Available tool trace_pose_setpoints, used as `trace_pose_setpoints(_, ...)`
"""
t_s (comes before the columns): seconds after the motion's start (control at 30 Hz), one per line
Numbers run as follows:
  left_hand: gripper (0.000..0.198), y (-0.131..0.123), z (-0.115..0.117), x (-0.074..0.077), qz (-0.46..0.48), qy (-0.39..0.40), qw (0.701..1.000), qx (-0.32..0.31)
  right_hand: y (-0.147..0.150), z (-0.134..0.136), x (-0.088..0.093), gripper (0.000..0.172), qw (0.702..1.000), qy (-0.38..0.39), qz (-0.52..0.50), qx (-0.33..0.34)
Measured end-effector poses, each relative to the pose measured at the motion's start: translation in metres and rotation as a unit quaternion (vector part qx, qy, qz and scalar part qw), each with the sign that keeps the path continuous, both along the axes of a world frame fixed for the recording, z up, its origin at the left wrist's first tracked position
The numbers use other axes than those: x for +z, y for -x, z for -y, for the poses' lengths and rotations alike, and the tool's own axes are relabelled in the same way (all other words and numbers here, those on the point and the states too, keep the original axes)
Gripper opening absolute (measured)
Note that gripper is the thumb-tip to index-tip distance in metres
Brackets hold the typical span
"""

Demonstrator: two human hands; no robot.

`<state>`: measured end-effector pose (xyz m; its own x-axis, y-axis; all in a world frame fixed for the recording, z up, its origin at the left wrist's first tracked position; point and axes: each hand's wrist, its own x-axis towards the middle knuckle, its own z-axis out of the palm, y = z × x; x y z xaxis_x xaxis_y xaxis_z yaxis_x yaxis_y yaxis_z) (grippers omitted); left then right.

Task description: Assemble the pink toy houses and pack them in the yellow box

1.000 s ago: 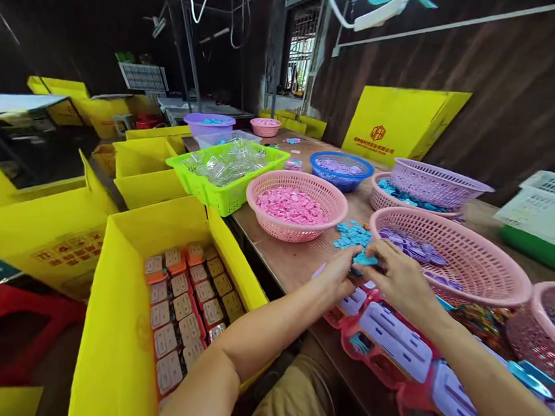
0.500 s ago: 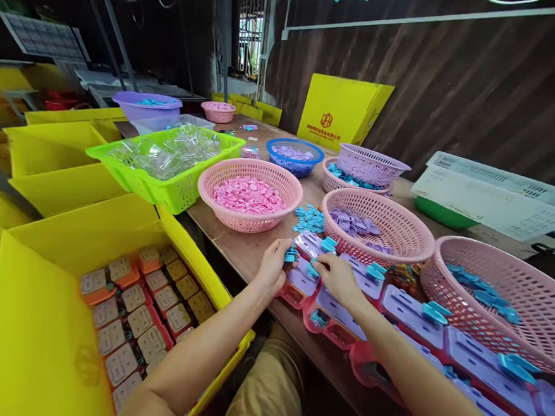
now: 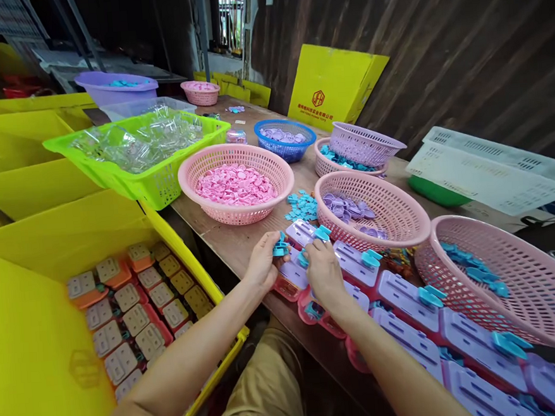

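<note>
My left hand (image 3: pixel 262 263) is closed round a small blue plastic clip (image 3: pixel 280 247) at the near edge of the wooden table (image 3: pixel 232 243). My right hand (image 3: pixel 323 269) lies just right of it, fingers pinched on another blue clip (image 3: pixel 302 257) over a lilac-lidded pink toy case (image 3: pixel 292 275). A row of similar cases (image 3: pixel 407 300) with blue clips runs off to the right. Loose blue clips (image 3: pixel 301 206) lie on the table beyond my hands.
A pink basket of pink discs (image 3: pixel 235 182), a pink basket of lilac pieces (image 3: pixel 370 209), a large pink basket of blue clips (image 3: pixel 501 281), a blue basket (image 3: pixel 285 139) and a green crate of clear bags (image 3: pixel 135 154) stand on the table. A yellow box of finished cases (image 3: pixel 131 294) sits at my left.
The view has swung right and down. Both hands came back from the loose blue clips to the nearest case, each with a blue clip.
</note>
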<state>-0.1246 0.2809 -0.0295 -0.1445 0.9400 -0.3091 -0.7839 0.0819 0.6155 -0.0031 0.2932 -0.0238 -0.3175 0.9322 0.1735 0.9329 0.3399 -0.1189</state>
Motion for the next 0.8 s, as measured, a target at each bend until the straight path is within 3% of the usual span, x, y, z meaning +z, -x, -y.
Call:
trace_pose_setpoints(0.27,0.009,0.002,0.001,-0.003,0.011,-0.017,1.0,-0.01,0.013,0.012,-0.002,0.033,1.0,-0.02,0.004,-0.003)
trace_pose_setpoints(0.53,0.012,0.002,-0.001,-0.002,0.006,-0.018,1.0,0.01,0.012,0.012,-0.006,0.034,0.998,-0.022,-0.066,0.002)
trace_pose_setpoints(0.7,0.01,0.003,0.017,0.008,-0.006,-0.057,0.996,-0.064,-0.005,0.013,0.007,0.028,0.99,-0.027,-0.135,0.019)
trace_pose_setpoints(0.8,0.013,-0.007,0.033,0.014,-0.018,-0.079,0.986,-0.143,-0.021,0.021,0.021,0.032,0.961,-0.021,-0.255,0.106)
